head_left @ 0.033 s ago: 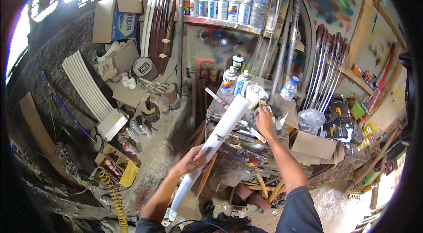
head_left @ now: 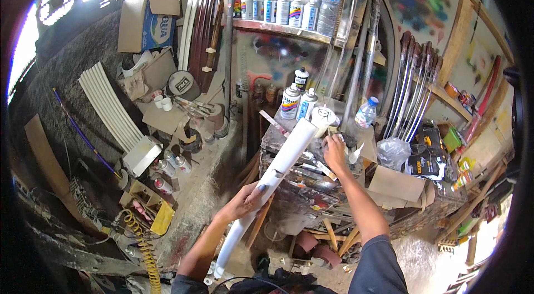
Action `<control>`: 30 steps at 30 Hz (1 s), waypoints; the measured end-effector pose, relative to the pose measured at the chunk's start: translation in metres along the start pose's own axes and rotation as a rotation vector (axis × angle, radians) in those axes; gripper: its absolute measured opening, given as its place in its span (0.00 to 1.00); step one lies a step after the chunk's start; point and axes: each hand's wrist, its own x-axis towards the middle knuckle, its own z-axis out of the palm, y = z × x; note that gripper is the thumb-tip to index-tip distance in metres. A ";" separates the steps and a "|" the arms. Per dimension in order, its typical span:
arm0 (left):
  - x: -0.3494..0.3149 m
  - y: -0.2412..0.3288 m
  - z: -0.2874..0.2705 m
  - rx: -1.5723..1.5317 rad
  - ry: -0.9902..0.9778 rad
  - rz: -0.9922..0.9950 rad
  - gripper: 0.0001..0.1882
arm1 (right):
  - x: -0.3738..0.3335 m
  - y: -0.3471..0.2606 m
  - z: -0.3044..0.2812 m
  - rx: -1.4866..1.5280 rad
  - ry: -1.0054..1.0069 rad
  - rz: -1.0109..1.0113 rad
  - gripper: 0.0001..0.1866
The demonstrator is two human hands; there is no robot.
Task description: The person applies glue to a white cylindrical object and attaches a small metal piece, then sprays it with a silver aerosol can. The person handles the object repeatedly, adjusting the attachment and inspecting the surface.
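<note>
My left hand [head_left: 247,202] is wrapped round a long white tube [head_left: 286,155], slanting from low in front of me up to the bench. Dark marks show on the tube near its middle. Beside the tube's upper end is a white-topped can [head_left: 322,118]. My right hand [head_left: 334,153] is just right of that can, low over the cluttered bench. Its fingers are bent together; what they hold, if anything, is hidden. Brushes and sticks [head_left: 314,174] lie between the tube and my right wrist. Behind the can stand two spray cans [head_left: 290,101] and a smaller black-and-white one [head_left: 301,78].
A water bottle [head_left: 366,112] and a crumpled plastic bag [head_left: 394,152] sit right of my hand, near cardboard [head_left: 396,185]. Dark-tipped rods [head_left: 409,85] lean at the right. Left are white slats [head_left: 108,106], spray cans [head_left: 182,164] and a yellow coiled hose [head_left: 146,249]. More cans line the shelf [head_left: 278,28].
</note>
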 end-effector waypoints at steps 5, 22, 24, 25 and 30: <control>0.007 -0.018 -0.001 0.079 0.158 0.118 0.25 | 0.005 -0.001 -0.021 -0.065 -0.161 -0.050 0.09; -0.026 0.109 0.142 0.063 0.031 0.228 0.37 | -0.200 -0.187 -0.133 0.825 -0.636 0.038 0.27; -0.026 0.118 0.156 -0.017 0.130 0.251 0.32 | -0.220 -0.181 -0.132 0.764 -0.547 0.008 0.21; -0.023 0.122 0.159 -0.059 0.183 0.266 0.31 | -0.227 -0.171 -0.132 1.140 -0.839 0.382 0.26; 0.008 0.141 0.142 0.095 0.155 0.415 0.29 | -0.256 -0.141 -0.132 0.844 -0.407 0.207 0.28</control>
